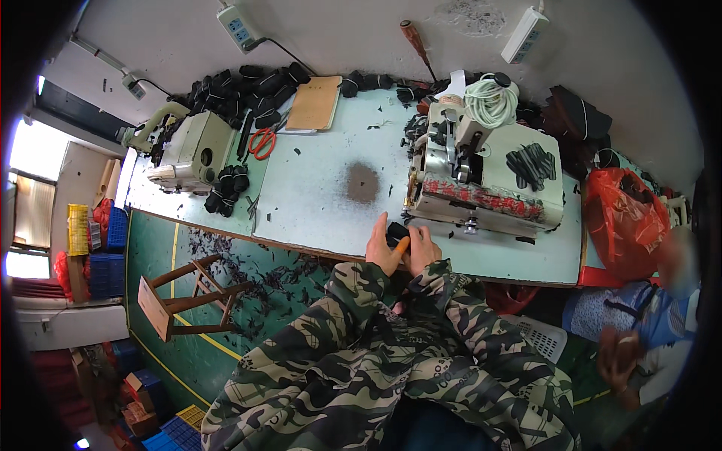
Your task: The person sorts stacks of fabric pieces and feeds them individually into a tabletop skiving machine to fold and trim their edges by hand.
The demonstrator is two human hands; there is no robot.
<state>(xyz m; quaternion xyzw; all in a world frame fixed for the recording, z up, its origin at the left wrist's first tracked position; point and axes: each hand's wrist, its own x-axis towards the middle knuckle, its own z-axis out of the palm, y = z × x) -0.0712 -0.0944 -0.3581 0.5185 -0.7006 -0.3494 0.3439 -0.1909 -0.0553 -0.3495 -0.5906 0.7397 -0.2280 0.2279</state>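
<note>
Around the hands, from my remote view: one pale worktable [308, 184], a dark smudge on its top. One off-white sewing machine [492, 180], just beyond and right of the hands, blocking that side; on it, a heap of dark strips [532, 167] and a coil of pale cord [490, 101]. One second machine [201, 146], far left. Between them: red-handled scissors [262, 143], brown notebook [316, 101], black bundles [263, 84] along the wall. One red plastic bag [624, 225], far right. One wooden stool [156, 308], on the green floor amid dark scraps.

Item in hand: one black piece [397, 234], small, soft-looking, at the table's front edge. Left hand [383, 249] and right hand [423, 249] meet around it, pinching it between them; a patch of orange covers a thumb.

Obscured: the piece's underside and most right fingertips, by the hands. A co-worker, right, is blurred and partly cut off; I cannot make out their work.
</note>
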